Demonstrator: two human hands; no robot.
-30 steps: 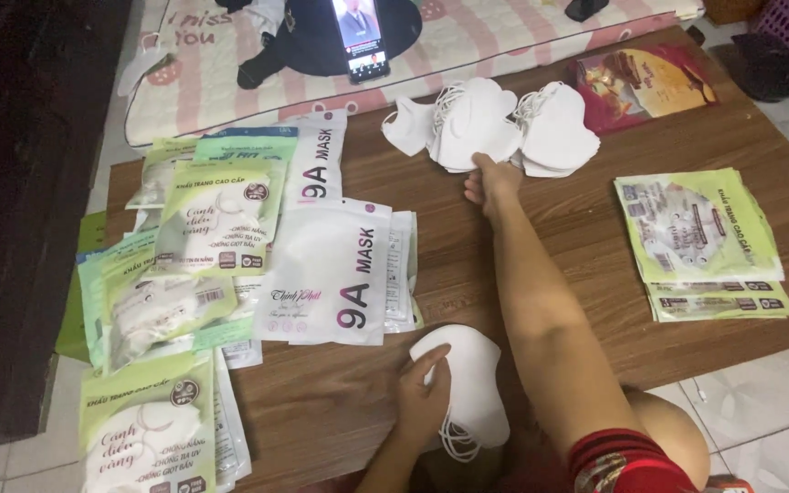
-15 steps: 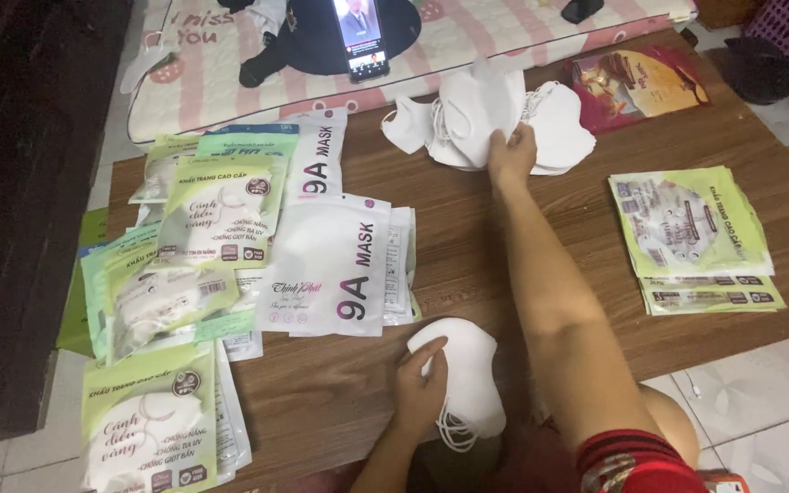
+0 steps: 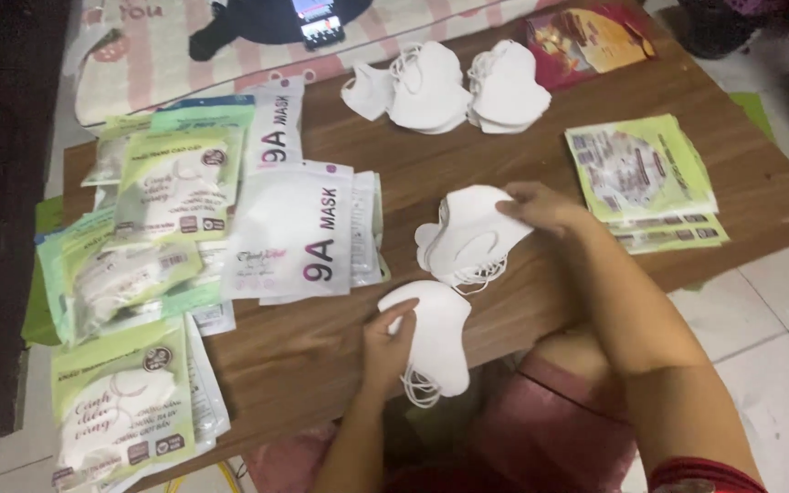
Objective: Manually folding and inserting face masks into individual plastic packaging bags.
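Note:
My right hand point(image 3: 545, 208) grips a small stack of white face masks point(image 3: 468, 239) just above the middle of the wooden table point(image 3: 413, 183). Its ear loops hang below the stack. My left hand point(image 3: 389, 340) presses on another white mask point(image 3: 436, 333) lying at the table's near edge, its loops dangling over the edge. Two piles of white masks point(image 3: 454, 87) rest at the far side of the table.
White mask pouches point(image 3: 299, 233) and green mask packets point(image 3: 139, 246) cover the table's left part. Flat green packets point(image 3: 646, 178) lie at the right, a red packet point(image 3: 582, 41) at the far right. A phone on a dark stand point(image 3: 317, 20) sits beyond the table.
My right hand has come back from the far mask piles toward me, carrying a stack of white masks. My left hand stays on the near mask.

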